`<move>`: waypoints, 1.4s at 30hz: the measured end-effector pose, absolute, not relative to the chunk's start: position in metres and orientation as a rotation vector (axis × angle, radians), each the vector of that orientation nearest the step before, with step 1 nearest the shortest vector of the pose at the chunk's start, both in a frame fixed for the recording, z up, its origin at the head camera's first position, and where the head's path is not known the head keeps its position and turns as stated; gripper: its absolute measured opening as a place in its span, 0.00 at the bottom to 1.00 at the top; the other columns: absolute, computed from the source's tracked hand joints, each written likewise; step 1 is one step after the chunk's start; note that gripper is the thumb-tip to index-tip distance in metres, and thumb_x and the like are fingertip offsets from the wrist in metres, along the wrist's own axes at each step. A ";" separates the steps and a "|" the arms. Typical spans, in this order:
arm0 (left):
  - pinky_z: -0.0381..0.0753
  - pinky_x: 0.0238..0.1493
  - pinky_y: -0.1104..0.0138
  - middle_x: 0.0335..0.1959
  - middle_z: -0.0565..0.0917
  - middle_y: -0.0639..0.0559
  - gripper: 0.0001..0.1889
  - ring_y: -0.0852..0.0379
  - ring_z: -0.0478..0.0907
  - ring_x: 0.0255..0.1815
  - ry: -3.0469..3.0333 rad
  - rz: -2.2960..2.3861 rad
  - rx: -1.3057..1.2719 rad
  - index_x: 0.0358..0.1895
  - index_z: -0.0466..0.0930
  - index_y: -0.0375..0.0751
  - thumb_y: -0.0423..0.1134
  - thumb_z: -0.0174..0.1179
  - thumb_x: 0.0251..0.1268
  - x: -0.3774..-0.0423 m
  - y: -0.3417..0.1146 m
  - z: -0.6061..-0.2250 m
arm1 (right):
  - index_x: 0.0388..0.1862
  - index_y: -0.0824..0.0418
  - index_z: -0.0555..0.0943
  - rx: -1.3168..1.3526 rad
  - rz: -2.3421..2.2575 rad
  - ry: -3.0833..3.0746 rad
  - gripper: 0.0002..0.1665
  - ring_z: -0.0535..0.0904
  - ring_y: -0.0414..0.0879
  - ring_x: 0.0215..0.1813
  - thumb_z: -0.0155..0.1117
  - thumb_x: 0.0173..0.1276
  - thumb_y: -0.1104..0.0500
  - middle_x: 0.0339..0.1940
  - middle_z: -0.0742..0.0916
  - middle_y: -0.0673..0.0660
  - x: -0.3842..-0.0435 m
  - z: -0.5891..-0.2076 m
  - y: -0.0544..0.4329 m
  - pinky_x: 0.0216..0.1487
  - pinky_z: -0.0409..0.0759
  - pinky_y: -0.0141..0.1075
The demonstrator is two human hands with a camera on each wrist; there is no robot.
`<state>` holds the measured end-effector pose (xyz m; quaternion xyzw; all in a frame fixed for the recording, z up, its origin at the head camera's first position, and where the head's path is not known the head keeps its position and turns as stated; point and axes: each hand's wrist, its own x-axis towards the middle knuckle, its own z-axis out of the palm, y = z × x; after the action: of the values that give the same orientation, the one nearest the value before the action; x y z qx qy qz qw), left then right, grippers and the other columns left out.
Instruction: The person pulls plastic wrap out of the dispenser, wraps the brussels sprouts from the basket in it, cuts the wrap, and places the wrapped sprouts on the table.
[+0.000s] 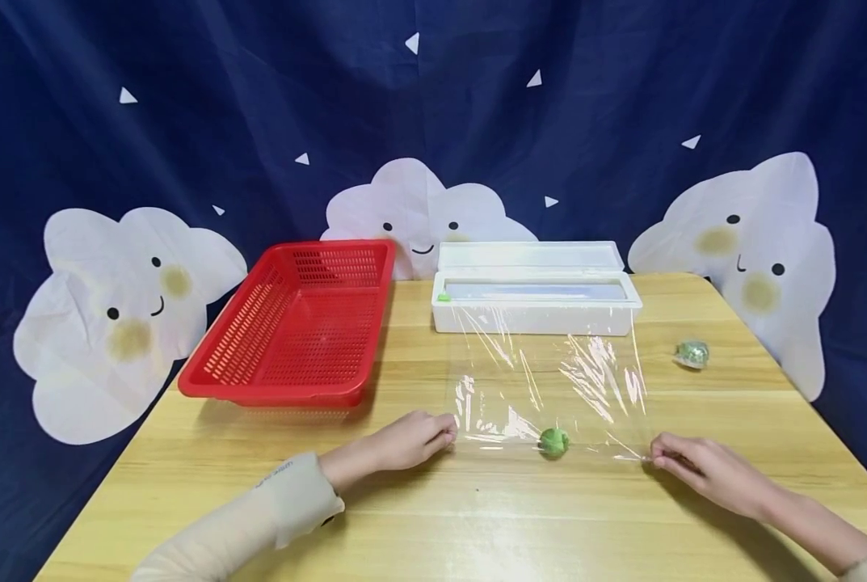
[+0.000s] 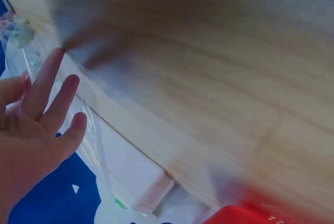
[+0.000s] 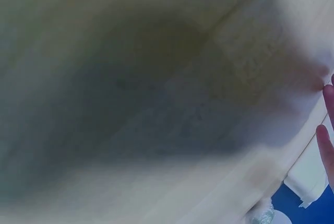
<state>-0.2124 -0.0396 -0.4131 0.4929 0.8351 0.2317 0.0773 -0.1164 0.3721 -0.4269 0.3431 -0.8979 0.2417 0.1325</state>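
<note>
A sheet of clear cling film (image 1: 591,373) stretches from the white dispenser box (image 1: 535,318) towards me. My left hand (image 1: 413,440) pinches its near left corner, and in the left wrist view that hand (image 2: 39,125) has its other fingers spread. The near right corner is pinched by my right hand (image 1: 709,469); only a few fingertips of it show in the right wrist view. Between the hands, at the film's near edge, lies a small round green vegetable (image 1: 553,443), like a Brussels sprout. The film appears to pass over it.
A red perforated basket (image 1: 298,394) stands at the left back. The box's lid (image 1: 531,256) is raised, with a green slider (image 1: 444,297) at its left end. On the right lies a small film-wrapped green item (image 1: 692,354). A dark blue curtain hangs behind the wooden table (image 1: 404,525).
</note>
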 end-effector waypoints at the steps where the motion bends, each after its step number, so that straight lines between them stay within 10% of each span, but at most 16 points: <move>1: 0.74 0.32 0.75 0.25 0.83 0.52 0.07 0.64 0.78 0.28 2.494 0.724 1.424 0.29 0.69 0.42 0.32 0.48 0.67 -0.213 -0.039 -0.412 | 0.32 0.49 0.73 0.987 0.719 -2.621 0.19 0.72 0.27 0.28 0.64 0.53 0.72 0.26 0.78 0.35 -0.117 -0.426 0.372 0.27 0.67 0.20; 12: 0.56 0.51 0.49 0.18 0.83 0.59 0.07 0.53 0.79 0.43 2.667 0.754 0.998 0.32 0.73 0.43 0.34 0.47 0.68 -0.214 -0.028 -0.410 | 0.33 0.51 0.72 0.902 0.746 -2.711 0.14 0.72 0.27 0.25 0.57 0.61 0.71 0.21 0.77 0.34 -0.127 -0.421 0.368 0.23 0.71 0.28; 25: 0.57 0.42 0.58 0.10 0.74 0.64 0.10 0.62 0.75 0.26 2.851 0.578 0.925 0.23 0.72 0.47 0.35 0.52 0.64 -0.217 -0.017 -0.411 | 0.29 0.54 0.71 0.758 0.778 -2.849 0.09 0.67 0.27 0.19 0.54 0.65 0.67 0.15 0.73 0.35 -0.137 -0.420 0.361 0.21 0.69 0.29; 32: 0.57 0.50 0.46 0.12 0.70 0.60 0.12 0.57 0.73 0.22 2.999 0.298 0.992 0.18 0.69 0.47 0.32 0.56 0.57 -0.215 -0.011 -0.412 | 0.26 0.56 0.74 0.611 0.622 -2.946 0.07 0.65 0.28 0.18 0.57 0.62 0.66 0.14 0.71 0.37 -0.141 -0.421 0.350 0.21 0.68 0.29; 42: 0.58 0.44 0.55 0.22 0.80 0.52 0.07 0.55 0.71 0.25 3.057 -0.166 1.067 0.32 0.77 0.43 0.28 0.60 0.49 -0.208 -0.003 -0.415 | 0.19 0.55 0.73 0.486 0.304 -2.964 0.10 0.63 0.36 0.18 0.63 0.53 0.65 0.16 0.71 0.45 -0.139 -0.421 0.337 0.17 0.62 0.30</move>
<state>-0.2080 -0.0029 -0.4154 0.3288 0.9417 -0.0513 -0.0505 -0.1385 0.3366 -0.4213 0.1607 -0.9800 0.1004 0.0611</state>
